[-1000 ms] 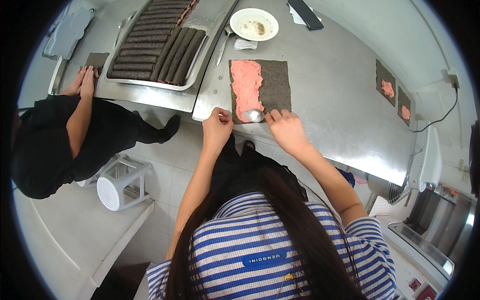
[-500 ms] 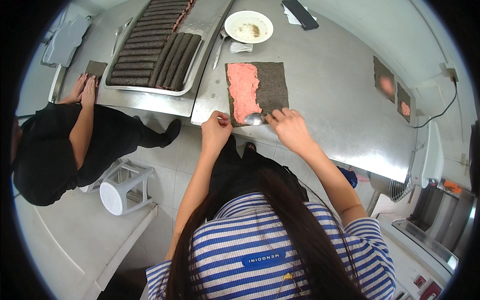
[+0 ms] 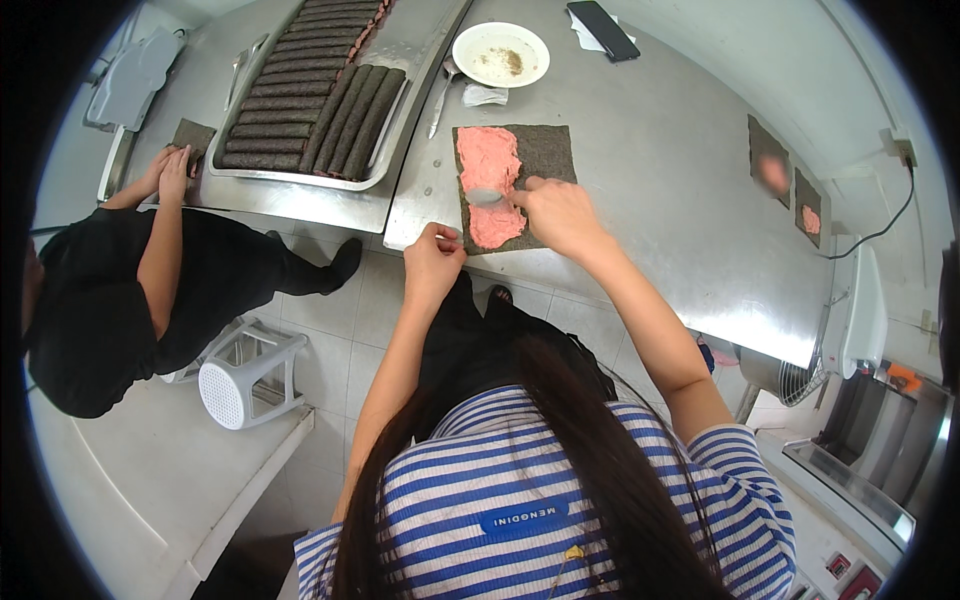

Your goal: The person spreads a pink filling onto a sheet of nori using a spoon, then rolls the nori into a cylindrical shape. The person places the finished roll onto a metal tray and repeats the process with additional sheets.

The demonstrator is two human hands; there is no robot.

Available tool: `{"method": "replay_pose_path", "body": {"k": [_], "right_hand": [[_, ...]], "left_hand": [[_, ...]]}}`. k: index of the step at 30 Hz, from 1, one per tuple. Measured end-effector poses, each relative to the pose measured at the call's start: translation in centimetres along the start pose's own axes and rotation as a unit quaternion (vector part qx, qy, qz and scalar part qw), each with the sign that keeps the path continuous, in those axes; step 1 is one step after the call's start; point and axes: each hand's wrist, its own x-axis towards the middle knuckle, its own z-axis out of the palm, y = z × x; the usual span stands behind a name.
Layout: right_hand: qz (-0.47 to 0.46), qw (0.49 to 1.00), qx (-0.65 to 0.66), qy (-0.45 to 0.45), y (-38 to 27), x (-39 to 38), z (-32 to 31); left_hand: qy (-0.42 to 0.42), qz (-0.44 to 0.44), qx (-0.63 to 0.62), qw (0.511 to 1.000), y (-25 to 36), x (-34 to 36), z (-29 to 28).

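Note:
A dark seaweed sheet lies flat near the table's front edge, a thick band of pink minced paste covering its left part. In my right hand is a metal spoon, its bowl pressed on the paste about midway along the band. The fingers close round the handle and hide most of it. My left hand is at the sheet's near left corner, thumb and fingers pinched together on its edge.
Left of the sheet, a metal tray holds many dark seaweed rolls. Beyond are a white plate, another spoon and a phone. A co-worker's hands handle a small sheet at far left. A white stool stands behind.
My right hand has moved the spoon away from me, from the near end of the paste to its middle. My left hand has stayed at the corner.

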Motion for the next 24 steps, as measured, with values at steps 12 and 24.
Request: {"method": "replay_pose_path", "body": {"k": [12, 24], "right_hand": [[0.006, 0.999, 0.014, -0.036, 0.1, -3.5, -1.7], [-0.026, 0.999, -0.045, 0.017, -2.4, -5.0, 1.7]], "left_hand": [[-0.009, -0.021, -0.028, 0.999, -0.2, 0.0, -0.3], [-0.007, -0.016, -0.009, 1.000, 0.2, -0.1, -0.4]]}}
